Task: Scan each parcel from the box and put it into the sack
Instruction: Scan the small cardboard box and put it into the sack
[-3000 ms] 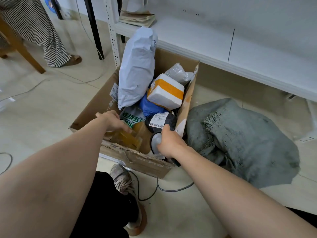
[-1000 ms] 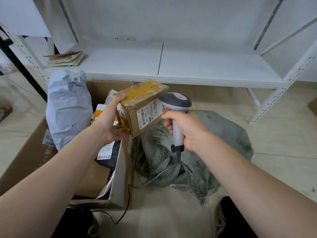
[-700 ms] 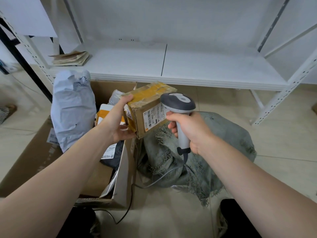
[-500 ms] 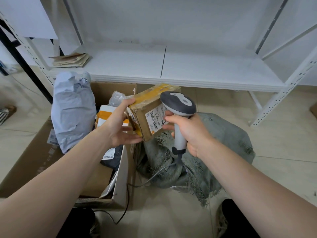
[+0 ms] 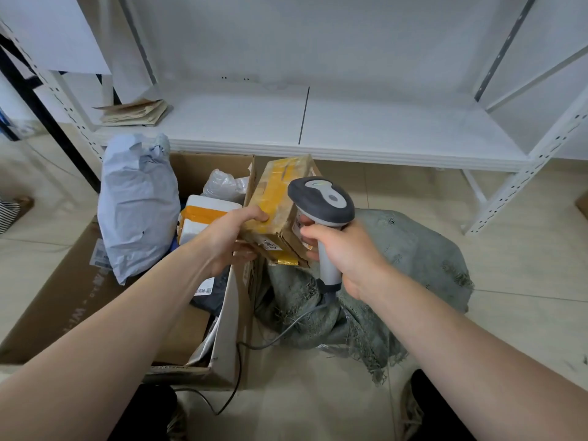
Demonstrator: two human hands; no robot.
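Cardboard box [image 5: 234, 313] stands on the floor below the front edge of the white shelf [image 5: 350, 122], with several parcels left inside. The grey-green sack [image 5: 413, 259] lies crumpled on the floor against the box's right wall.

The taped brown parcel [image 5: 276, 198] is held in the air above that wall, between box and sack. Compared with half a second ago, it has been turned. Its barcode label, then facing the camera, now faces the scanner [image 5: 321, 202] and is mostly hidden behind the scanner head, which sits just beside it.

Left hand [image 5: 226, 237]: fingers [image 5: 246, 254] clasp the parcel from beneath, thumb on top. Right hand [image 5: 346, 253]: fingers [image 5: 313, 233] are wrapped round the scanner handle.

Assessment: scanning is under way, and the transfer to the sack is not yet done.
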